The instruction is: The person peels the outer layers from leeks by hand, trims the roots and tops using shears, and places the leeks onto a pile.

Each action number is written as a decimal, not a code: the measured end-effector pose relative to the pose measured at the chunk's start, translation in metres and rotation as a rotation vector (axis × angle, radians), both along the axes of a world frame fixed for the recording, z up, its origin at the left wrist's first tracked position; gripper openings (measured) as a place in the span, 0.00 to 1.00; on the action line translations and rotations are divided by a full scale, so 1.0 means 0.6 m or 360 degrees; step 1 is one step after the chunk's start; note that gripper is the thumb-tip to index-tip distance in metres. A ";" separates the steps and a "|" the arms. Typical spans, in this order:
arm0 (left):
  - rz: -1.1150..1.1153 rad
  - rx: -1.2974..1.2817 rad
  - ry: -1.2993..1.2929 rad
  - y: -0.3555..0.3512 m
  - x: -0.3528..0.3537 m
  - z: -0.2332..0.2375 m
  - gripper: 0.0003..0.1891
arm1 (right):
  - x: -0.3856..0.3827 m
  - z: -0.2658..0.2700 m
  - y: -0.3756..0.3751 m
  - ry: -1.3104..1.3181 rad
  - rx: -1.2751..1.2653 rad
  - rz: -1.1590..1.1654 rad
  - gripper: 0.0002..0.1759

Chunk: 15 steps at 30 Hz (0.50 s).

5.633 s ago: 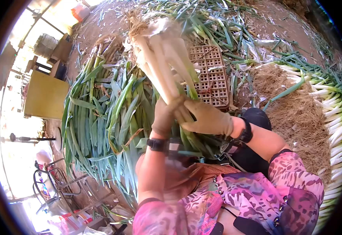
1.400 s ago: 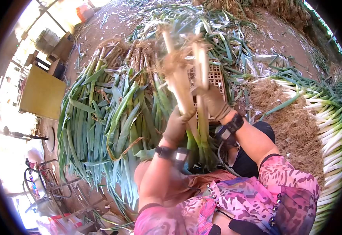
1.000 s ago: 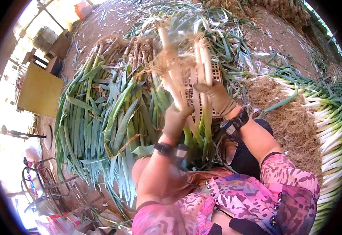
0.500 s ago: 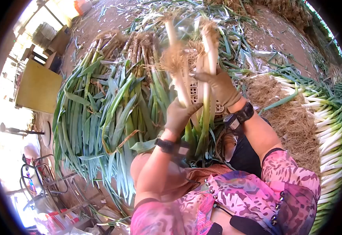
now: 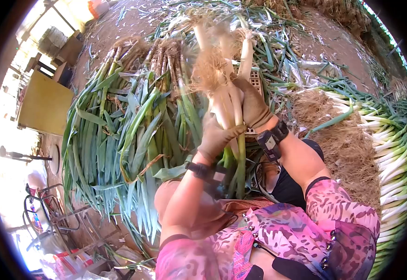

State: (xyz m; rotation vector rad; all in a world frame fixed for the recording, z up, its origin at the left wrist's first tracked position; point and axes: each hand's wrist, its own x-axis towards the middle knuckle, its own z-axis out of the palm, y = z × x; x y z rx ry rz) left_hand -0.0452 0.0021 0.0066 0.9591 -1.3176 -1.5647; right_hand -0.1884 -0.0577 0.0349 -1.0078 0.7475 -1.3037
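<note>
A small bunch of leeks [image 5: 222,105] stands upright before me, white shafts and stringy roots at the top, green stems near my lap. My gloved left hand [image 5: 218,137] is closed around the lower shafts, its thumb across them. Higher up and to the right, my gloved right hand [image 5: 255,107] is wrapped against the shafts; its fingertips are partly hidden behind them. The upper roots are smeared by motion. Behind the bunch shows part of a beige plastic crate [image 5: 255,81].
To the left lies a large heap of untrimmed leeks [image 5: 133,116] with long green leaves. On the right, cleaned leeks [image 5: 392,172] lie in a row, their brown roots [image 5: 338,144] turned inward. Leaf scraps [image 5: 278,46] litter the ground ahead. A yellow panel [image 5: 45,100] stands far left.
The shafts have come closer together. My right hand has moved slightly left and down toward my left hand, which has shifted slightly right. The heap and row stay put.
</note>
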 end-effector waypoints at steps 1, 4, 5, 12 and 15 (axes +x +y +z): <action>-0.0030 0.0036 0.0000 -0.002 0.000 0.000 0.28 | 0.009 0.028 0.014 -0.0527 0.0337 0.0126 0.28; -0.0056 0.0112 -0.0040 -0.001 0.004 0.018 0.22 | 0.012 0.042 -0.001 0.0485 -0.0229 0.0078 0.27; -0.0023 0.0148 -0.0046 0.000 0.006 0.023 0.21 | 0.011 0.038 -0.013 0.1033 -0.0725 -0.0055 0.26; 0.0271 0.0128 -0.0433 -0.013 -0.005 0.007 0.18 | -0.014 0.185 0.022 0.1812 -0.1633 -0.0722 0.26; 0.0341 -0.0228 -0.0522 -0.008 -0.020 -0.016 0.24 | 0.005 0.197 0.036 0.2500 -0.2243 -0.0352 0.23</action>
